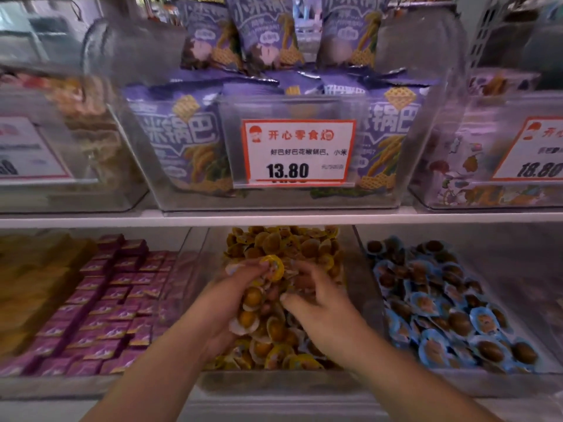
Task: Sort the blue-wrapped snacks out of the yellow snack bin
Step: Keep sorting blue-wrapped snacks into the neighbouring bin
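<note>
**Both hands deep in the yellow bin, no blue wrapper in sight there**

The yellow snack bin [350, 382] sits in the middle of the lower shelf, a clear tub heaped with round yellow-wrapped snacks [274, 330]. Both hands are in it. The left hand [225, 303] comes in from the near left with its fingers curled up and around a clutch of the yellow pieces, one yellow-rimmed snack [273, 267] raised at its fingertips. The right hand [316, 303] lies just beside it, palm down, fingers bent into the heap; whether it is pinching a piece or only raking through them cannot be told, since the fingertips are buried and blurred.

No blue-wrapped snack shows among the yellow ones where the hands are working. The blue-wrapped snacks [451, 315] that are visible fill the neighbouring bin to the right, well packed from far to near. To the left lies a bin of pink-wrapped bars [115, 300]. On the upper shelf [91, 219] above stands a tub of purple chip bags [182, 141] with a price tag [298, 152].

The relation that matters: the blue bin lies to the right of the grip, so the right hand is the nearer one for carrying a stray across. My judgement is that the search is under way, with the heap being lifted and parted to expose anything blue beneath.
</note>
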Motion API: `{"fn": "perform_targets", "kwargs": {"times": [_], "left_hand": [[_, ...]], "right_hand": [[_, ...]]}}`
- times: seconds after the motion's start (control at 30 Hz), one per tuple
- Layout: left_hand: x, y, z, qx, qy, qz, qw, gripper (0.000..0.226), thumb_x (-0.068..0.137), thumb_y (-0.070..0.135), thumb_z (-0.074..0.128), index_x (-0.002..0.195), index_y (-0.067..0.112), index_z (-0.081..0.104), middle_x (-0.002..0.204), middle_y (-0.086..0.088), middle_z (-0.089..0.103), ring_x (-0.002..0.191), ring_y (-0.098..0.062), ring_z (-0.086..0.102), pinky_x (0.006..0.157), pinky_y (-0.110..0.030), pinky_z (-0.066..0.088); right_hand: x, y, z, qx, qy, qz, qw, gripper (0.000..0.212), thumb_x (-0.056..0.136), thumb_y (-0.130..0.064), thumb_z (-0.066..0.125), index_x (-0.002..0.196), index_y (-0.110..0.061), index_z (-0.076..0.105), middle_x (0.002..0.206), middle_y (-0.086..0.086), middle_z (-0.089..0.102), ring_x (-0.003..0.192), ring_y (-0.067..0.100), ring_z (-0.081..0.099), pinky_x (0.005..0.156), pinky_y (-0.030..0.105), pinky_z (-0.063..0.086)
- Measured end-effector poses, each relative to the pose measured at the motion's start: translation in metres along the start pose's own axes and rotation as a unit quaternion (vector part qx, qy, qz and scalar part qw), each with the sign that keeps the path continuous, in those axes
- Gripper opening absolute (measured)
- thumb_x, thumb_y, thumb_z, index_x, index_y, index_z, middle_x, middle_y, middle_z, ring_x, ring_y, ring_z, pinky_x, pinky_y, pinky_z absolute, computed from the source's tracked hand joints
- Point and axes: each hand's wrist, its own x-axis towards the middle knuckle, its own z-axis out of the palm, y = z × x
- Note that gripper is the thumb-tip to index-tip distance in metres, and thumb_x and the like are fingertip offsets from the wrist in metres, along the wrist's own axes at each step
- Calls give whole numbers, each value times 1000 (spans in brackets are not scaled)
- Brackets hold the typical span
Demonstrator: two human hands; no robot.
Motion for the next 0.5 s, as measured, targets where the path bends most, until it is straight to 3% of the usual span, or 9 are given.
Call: {"fn": "perform_targets", "kwargs": {"times": [0.1, 0.2, 0.33, 0.4, 0.5], "left_hand": [[-1, -8, -8, 128, 79, 116, 982, 12, 93, 12, 65, 101, 15, 74, 93, -14, 76, 79, -22, 72, 64, -33, 59], [-3, -8, -15, 232, 94, 229, 941, 22, 90, 1, 67, 105, 15, 74, 94, -2, 77, 91, -18, 72, 80, -32, 58], [-5, -8, -15, 227, 39, 190, 954, 38, 83, 2, 73, 112, 26, 72, 112, 19, 67, 101, 3, 66, 81, -11, 51], [-2, -9, -14, 153, 38, 181, 971, 33, 83, 4, 68, 106, 27, 75, 110, 19, 70, 99, -5, 69, 83, -19, 54], [1, -9, -17, 97, 59, 188, 976, 30, 91, 3, 57, 104, 21, 77, 113, 5, 73, 98, -21, 71, 86, -35, 55]], "right_hand": [[10, 13, 5, -130, -25, -16, 991, 62, 75, -56, 59, 133, -50, 39, 133, -21, 47, 124, 4, 49, 103, 24, 44], [18, 28, -3, -350, -21, -40, 936, 66, 87, -39, 60, 147, -31, 35, 143, -5, 36, 127, 23, 48, 102, 33, 46], [19, 27, -1, -426, -58, -37, 902, 54, 88, -37, 58, 139, -26, 45, 146, 4, 40, 129, 29, 45, 103, 40, 44], [19, 26, 1, -447, -57, -44, 892, 51, 85, -33, 60, 135, -26, 48, 140, 3, 51, 127, 27, 46, 101, 37, 44], [19, 24, -3, -428, -66, -36, 901, 54, 83, -25, 65, 134, -25, 50, 136, 2, 57, 125, 26, 51, 98, 37, 47]]}}
